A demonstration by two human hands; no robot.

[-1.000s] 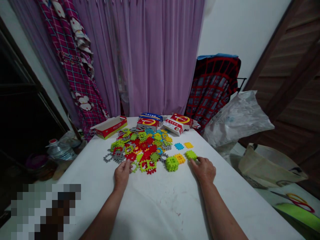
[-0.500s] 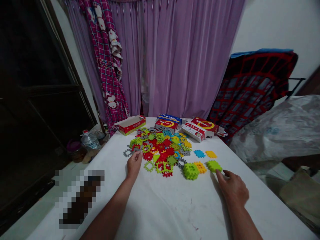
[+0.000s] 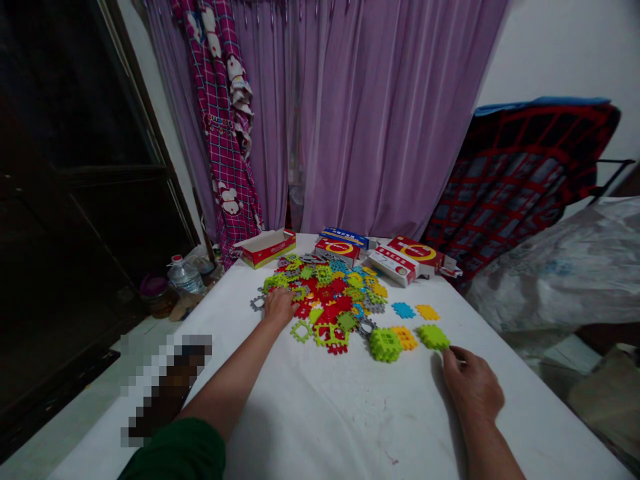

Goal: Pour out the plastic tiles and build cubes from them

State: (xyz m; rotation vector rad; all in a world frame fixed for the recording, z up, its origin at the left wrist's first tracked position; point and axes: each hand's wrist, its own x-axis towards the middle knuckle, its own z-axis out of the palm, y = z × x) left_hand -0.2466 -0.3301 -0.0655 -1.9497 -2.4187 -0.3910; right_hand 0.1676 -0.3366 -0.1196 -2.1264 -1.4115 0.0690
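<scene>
My left hand lies over the left side of a heap of plastic interlocking tiles, its fingers stretched onto the pieces; no piece shows in its grasp. My right hand is beside a green tile stack at the right. Its thumb and forefinger are bent near the stack's edge with a small gap between them, and nothing shows held. Another green tile stack sits left of it, against yellow tiles. A blue tile and a yellow tile lie flat behind.
Behind the heap stand an open red-and-yellow box, a blue box, a red box and a white-and-red box. A larger red box is at the back right. A white cloth covers the table.
My left hand has moved forward and right onto the heap, its fingers extending. My right hand has drawn slightly back from the green stack. The view has shifted a little.
</scene>
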